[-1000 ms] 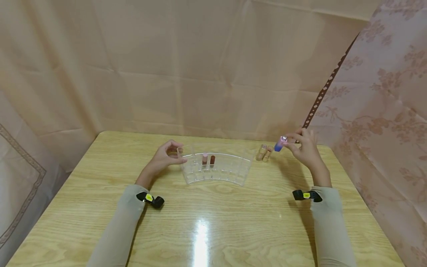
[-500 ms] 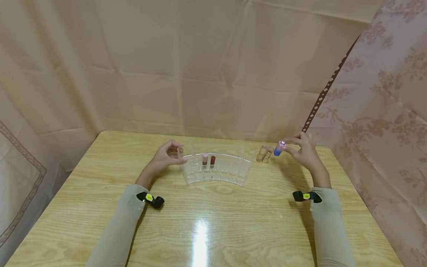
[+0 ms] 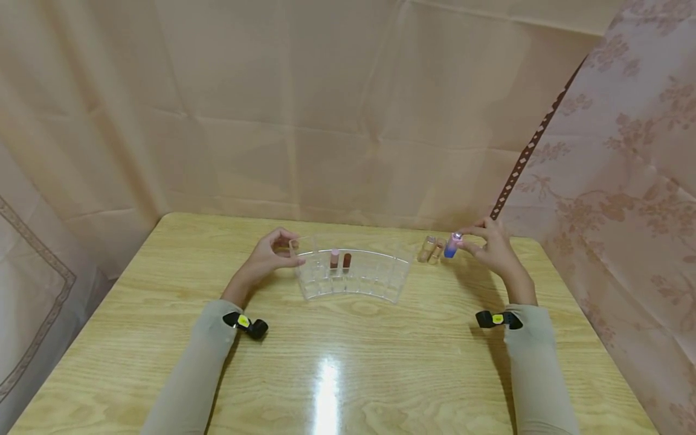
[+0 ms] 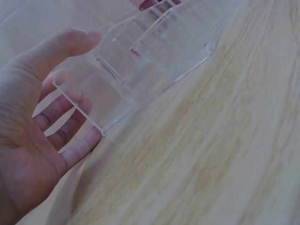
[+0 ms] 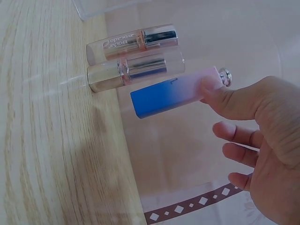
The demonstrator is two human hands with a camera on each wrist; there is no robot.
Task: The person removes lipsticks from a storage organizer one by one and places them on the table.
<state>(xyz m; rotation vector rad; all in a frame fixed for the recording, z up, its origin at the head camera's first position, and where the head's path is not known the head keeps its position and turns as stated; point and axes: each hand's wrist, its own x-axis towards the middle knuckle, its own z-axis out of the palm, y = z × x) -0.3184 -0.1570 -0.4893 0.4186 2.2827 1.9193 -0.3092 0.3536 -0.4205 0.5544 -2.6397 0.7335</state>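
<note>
A: Report L hand, pls.
B: L hand point(image 4: 35, 140) grips the L end of the clear organizer point(image 3: 375, 281). Thumb is at the top edge; other fingers, spaced apart, are at the end wall.
A: Org. location and contents?
B: Org. stands mid-table, toward the far edge of the wood-grain table point(image 3: 402, 362). Two adjacent comps., slightly L of ctr., hold a pink-topped tube point(image 3: 334, 258) and a dark brown tube point(image 3: 347, 261), both upright.
A: R hand status?
B: R hand point(image 3: 496, 249) pinches the pink-blue tube point(image 5: 171, 93) near its pink end, by the silver knob point(image 5: 225, 76). Remaining fingers are bent, w/ gaps between, off the tube.
A: Tube orientation?
B: Knob up, blue end down, slight tilt. Blue end appears raised off the tabletop.
A: Adjacent items?
B: Two clear-capped tubes point(image 5: 136, 68), upright on the table, side by side, betw. org. and R hand. The pink-blue unit is just beside the nearer one; contact: cannot tell.
A: Backdrop?
B: Beige curtain point(image 3: 326, 121) behind; floral cloth point(image 3: 625, 181) at R.
</note>
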